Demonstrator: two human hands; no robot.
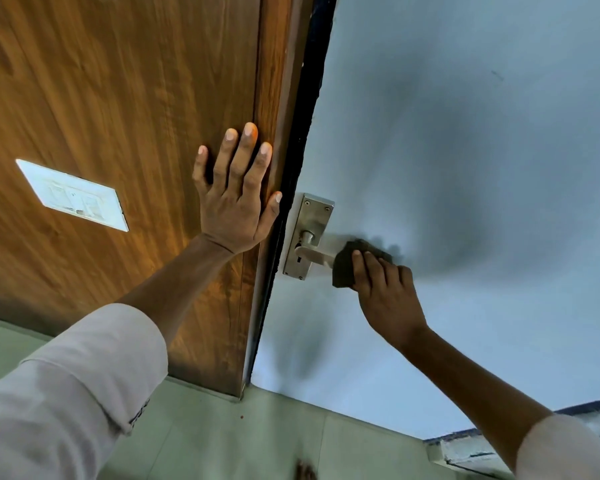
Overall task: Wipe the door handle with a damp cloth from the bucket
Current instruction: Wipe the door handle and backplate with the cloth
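A metal lever door handle (314, 255) on a steel backplate (309, 230) is mounted on the pale blue door (465, 150). My right hand (387, 292) presses a dark cloth (347, 261) around the free end of the lever, which the cloth hides. My left hand (238, 192) lies flat with fingers spread on the wooden panel (118, 98) just left of the door's dark edge. No bucket is in view.
A white switch plate (73, 195) sits on the wooden panel at the left. Pale green floor tiles (222, 438) lie below. A dark strip (302, 133) runs between the wood and the door. A white ledge (465, 452) shows at the lower right.
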